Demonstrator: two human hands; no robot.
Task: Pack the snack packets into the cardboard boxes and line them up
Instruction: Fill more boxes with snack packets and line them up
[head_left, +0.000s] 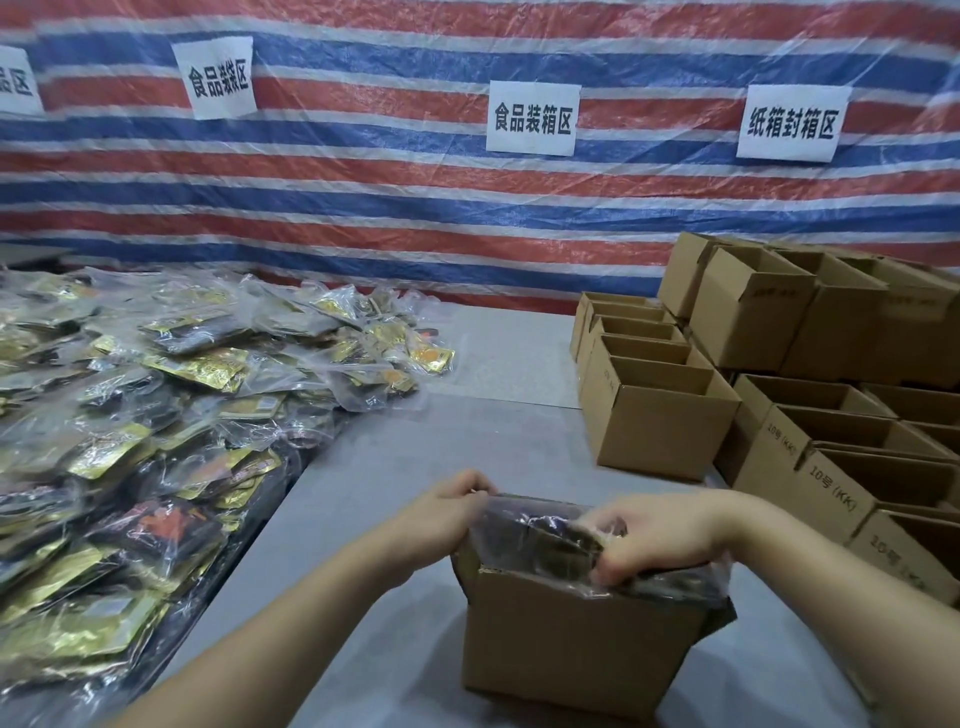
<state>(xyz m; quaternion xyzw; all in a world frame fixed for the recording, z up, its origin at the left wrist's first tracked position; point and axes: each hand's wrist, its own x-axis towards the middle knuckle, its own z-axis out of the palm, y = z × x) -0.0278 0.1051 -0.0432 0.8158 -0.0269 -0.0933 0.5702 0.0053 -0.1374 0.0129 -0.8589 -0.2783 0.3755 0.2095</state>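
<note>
An open cardboard box (576, 639) stands on the grey table right in front of me. A clear bag of dark snack packets (540, 535) sits partly inside its mouth and sticks out over the rim. My left hand (447, 512) pinches the bag's far left edge. My right hand (649, 538) grips the bag's plastic at the right, fingers curled down into it. A large heap of gold and black snack packets (156, 405) in clear bags covers the table's left side.
A row of open boxes (649, 405) stands at the right, with more open boxes (831, 447) beside it and several stacked (753, 312) behind. A striped tarp with paper signs (532, 117) hangs at the back. Grey table surface (415, 452) lies between heap and boxes.
</note>
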